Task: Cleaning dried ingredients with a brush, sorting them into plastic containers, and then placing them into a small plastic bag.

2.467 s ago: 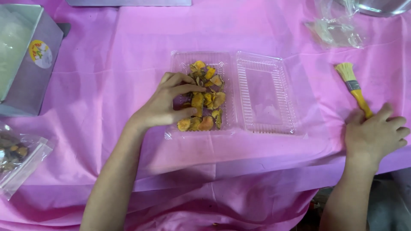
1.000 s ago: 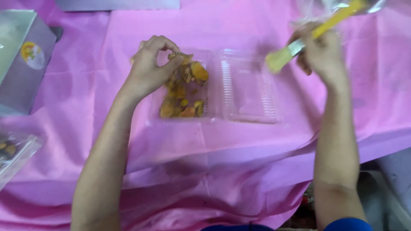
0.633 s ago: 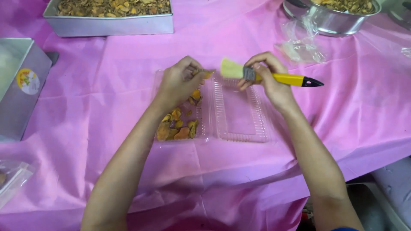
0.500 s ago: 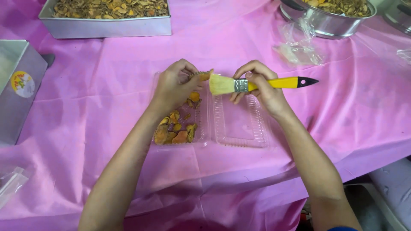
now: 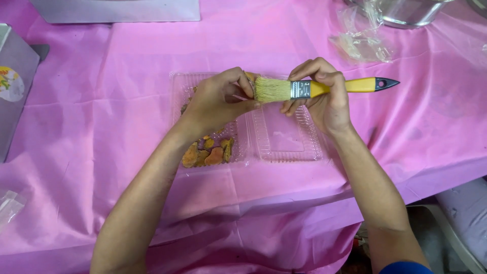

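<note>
My right hand (image 5: 324,99) grips a paintbrush (image 5: 314,88) with a yellow handle, held level above the table, its pale bristles pointing left. My left hand (image 5: 215,101) hovers over a clear hinged plastic box (image 5: 284,139) and pinches something small against the bristle tips; what it is stays hidden by the fingers. The box's left half holds several orange and brown chip-like snack pieces (image 5: 208,153). Its right half, the lid, lies open and flat.
A pink cloth (image 5: 101,101) covers the table, whose front edge runs along the bottom. A grey box (image 5: 12,86) stands at the left, a metal tray (image 5: 116,10) at the back, a steel bowl (image 5: 411,10) and crumpled clear plastic (image 5: 362,40) at the back right.
My right hand picked the brush up off the table at the right and brought it over the box. My left hand rose from the snacks to meet the bristles.
</note>
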